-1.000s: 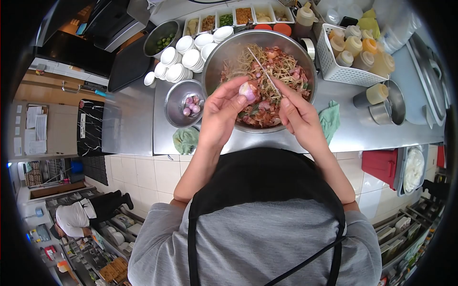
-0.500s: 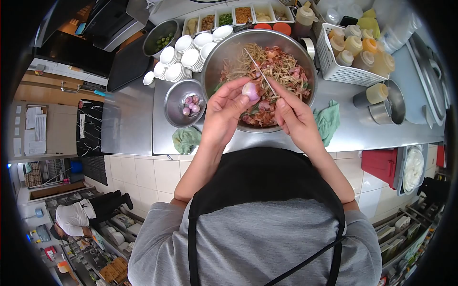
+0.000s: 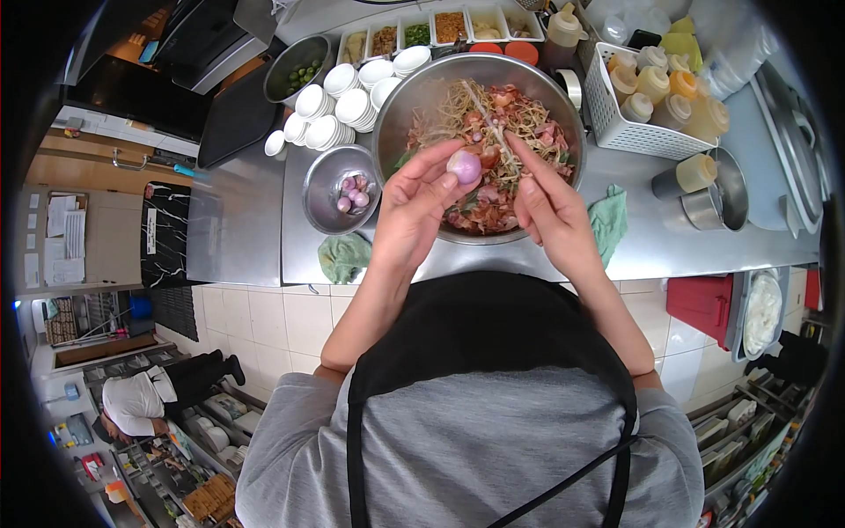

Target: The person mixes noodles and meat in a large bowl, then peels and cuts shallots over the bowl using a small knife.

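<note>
Gripping onion (image 3: pixel 465 166) in left hand (image 3: pixel 407 207) and knife (image 3: pixel 487 117) in right hand (image 3: pixel 556 220), both over big bowl (image 3: pixel 392 119); risk of nicked left fingertip from a slip of the blade on smooth onion.

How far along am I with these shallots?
A few pinkish shallots in the small bowl look done. Your left hand holds a mostly bare bulb, your right hand a knife. Any left are probably in the tangled heap in the large bowl; I can't count them.
</note>
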